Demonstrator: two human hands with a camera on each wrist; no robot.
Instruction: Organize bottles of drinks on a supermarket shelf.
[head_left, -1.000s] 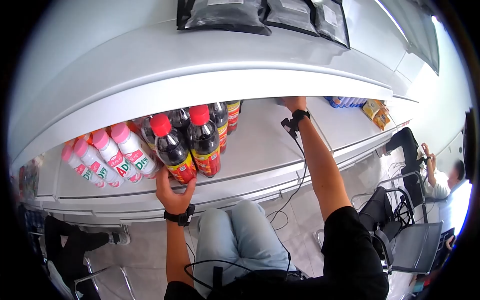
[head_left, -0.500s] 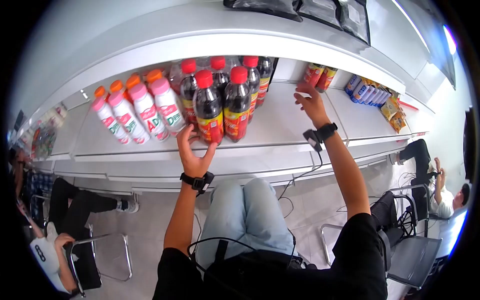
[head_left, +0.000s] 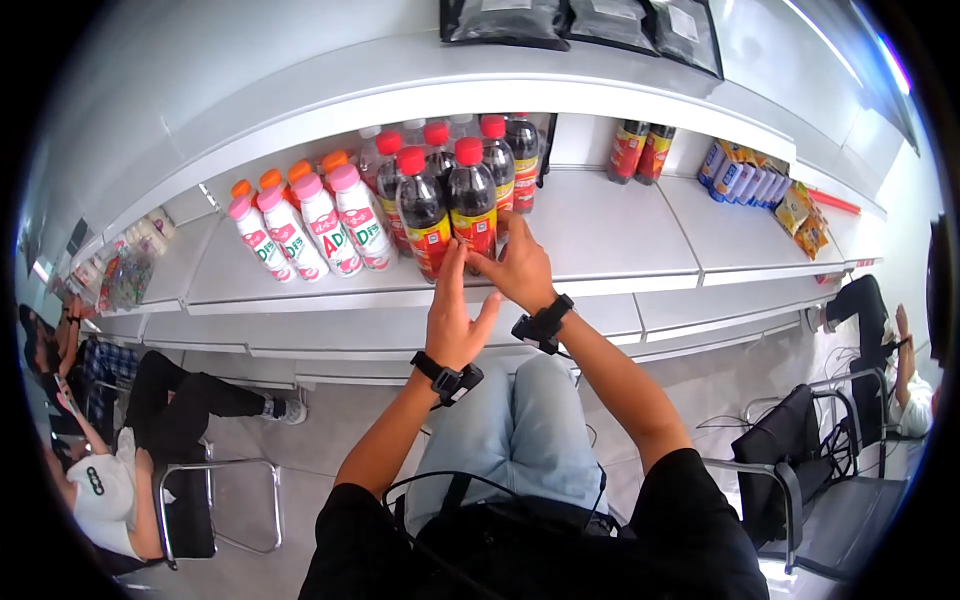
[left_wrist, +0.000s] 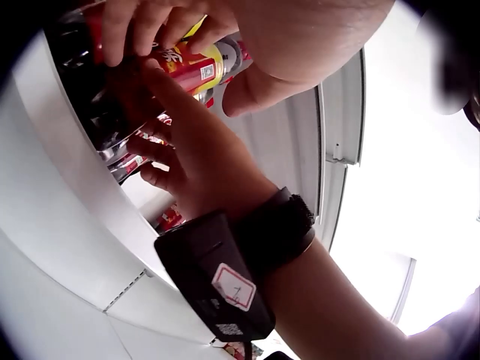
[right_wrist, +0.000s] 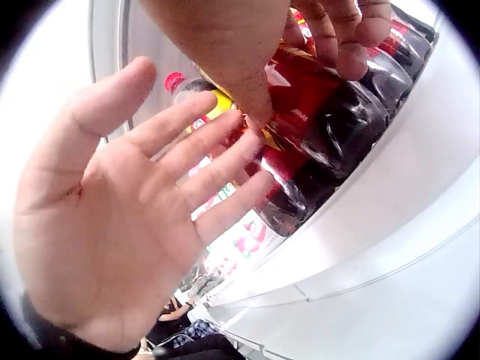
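Several dark cola bottles with red caps stand in rows on the shelf. My right hand holds the front right cola bottle low down, thumb across its front label and fingers along its right side. In the right wrist view, that thumb and those fingers lie on either side of the red label. My left hand is held with fingers extended, fingertips close to the right thumb and the lower part of the front left cola bottle. Its open palm shows in the right wrist view.
White bottles with pink caps stand left of the cola, orange-capped ones behind. Two more cola bottles, blue cans and yellow packets sit further right. An upper shelf edge overhangs. Seated people and chairs flank me.
My right hand has come from the back right of the shelf, near the two cola bottles, to the front right bottle. My left hand has left the front left bottle's side and moved right.
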